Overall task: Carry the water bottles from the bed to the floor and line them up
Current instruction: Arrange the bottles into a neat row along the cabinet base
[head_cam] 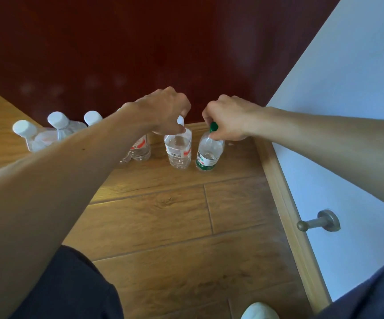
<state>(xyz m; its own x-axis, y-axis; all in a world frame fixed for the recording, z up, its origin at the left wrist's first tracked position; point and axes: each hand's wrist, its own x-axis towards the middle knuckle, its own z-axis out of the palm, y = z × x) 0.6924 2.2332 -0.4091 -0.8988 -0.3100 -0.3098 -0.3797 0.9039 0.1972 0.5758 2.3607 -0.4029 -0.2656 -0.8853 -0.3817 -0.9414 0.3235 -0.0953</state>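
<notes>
Both hands pinch caps, left hand [165, 111] on the white-capped bottle [178, 149], right hand [229, 118] on the green-capped bottle [208, 153], setting them upright to extend the row on the floor [163, 215].

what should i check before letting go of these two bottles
1. The white-capped bottle stands upright: ok.
2. The green-capped bottle stands upright: ok.
3. Both bases flat on the floor: cannot tell.
4. Roughly in line with the other bottles: ok.
5. The left hand grips the first by its top, the right hand the second: ok.
6. Green-capped one apart from the baseboard: ok.
</notes>
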